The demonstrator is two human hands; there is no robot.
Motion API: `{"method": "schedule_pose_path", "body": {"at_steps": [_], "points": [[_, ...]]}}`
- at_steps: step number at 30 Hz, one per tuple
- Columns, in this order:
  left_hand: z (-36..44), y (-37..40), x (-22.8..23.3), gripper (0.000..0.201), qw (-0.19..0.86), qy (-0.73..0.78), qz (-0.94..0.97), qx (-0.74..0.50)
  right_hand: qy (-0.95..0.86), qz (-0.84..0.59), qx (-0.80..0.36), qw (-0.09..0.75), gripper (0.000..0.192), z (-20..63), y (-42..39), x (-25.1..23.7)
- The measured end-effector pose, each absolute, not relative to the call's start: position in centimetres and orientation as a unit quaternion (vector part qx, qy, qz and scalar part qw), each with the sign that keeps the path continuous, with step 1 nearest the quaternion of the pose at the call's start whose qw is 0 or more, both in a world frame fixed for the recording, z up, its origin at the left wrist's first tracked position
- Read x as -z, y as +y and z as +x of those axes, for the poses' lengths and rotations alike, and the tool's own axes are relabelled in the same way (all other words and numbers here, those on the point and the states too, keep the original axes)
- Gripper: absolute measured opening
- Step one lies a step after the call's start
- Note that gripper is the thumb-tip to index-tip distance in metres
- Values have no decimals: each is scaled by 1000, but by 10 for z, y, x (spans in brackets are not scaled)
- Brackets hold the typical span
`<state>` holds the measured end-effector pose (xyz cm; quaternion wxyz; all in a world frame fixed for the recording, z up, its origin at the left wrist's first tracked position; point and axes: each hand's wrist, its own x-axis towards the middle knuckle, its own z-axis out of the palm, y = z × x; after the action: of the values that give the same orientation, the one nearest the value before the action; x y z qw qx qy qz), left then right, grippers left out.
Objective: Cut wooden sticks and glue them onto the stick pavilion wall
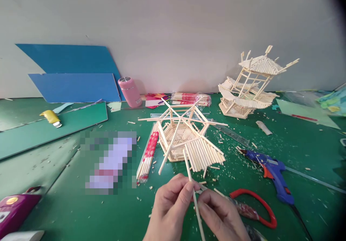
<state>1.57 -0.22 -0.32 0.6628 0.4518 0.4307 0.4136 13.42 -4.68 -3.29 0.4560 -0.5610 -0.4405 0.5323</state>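
Note:
My left hand [174,205] pinches a thin wooden stick [188,165] between thumb and fingers. The stick slants from the model down towards me. My right hand [221,215] is closed close beside the stick's lower part; what its curled fingers grip is hidden. Just beyond my hands stands a six-sided wooden stick model [178,132], with bare roof ribs and one roof panel [204,154] covered in sticks. The held stick's upper end overlaps this panel's left edge in view; contact cannot be told. A red-handled tool [266,206] shows beyond my right hand, partly covered by it.
A blue glue gun [270,169] lies right, among wood scraps. A finished-looking stick pavilion [251,86] stands behind it. Left of the model are a packet of sticks [148,150] and a blurred patch. A pink bottle [130,92], blue boards [75,86] and a yellow-handled tool [50,117] are farther back.

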Motion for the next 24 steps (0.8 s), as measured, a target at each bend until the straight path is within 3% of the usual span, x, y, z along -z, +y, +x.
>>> {"method": "schedule_pose_path", "body": {"at_steps": [6,10,15,19,24], "points": [[-6,-9,-10,22,450,352,693,-440,-578,-704,-273,310,14,209,-90,57],[-19,-6,-7,27,374,309,784,-387,-627,-745,-99,208,30,253,-119,76],[-20,-2,15,26,388,273,832,-287,-693,-704,-113,109,35,259,-112,70],[-15,1,31,19,427,303,797,-301,-708,-677,-197,48,25,255,-89,55],[-18,8,33,19,478,383,715,-337,-705,-671,-218,70,20,256,-88,48]]}}
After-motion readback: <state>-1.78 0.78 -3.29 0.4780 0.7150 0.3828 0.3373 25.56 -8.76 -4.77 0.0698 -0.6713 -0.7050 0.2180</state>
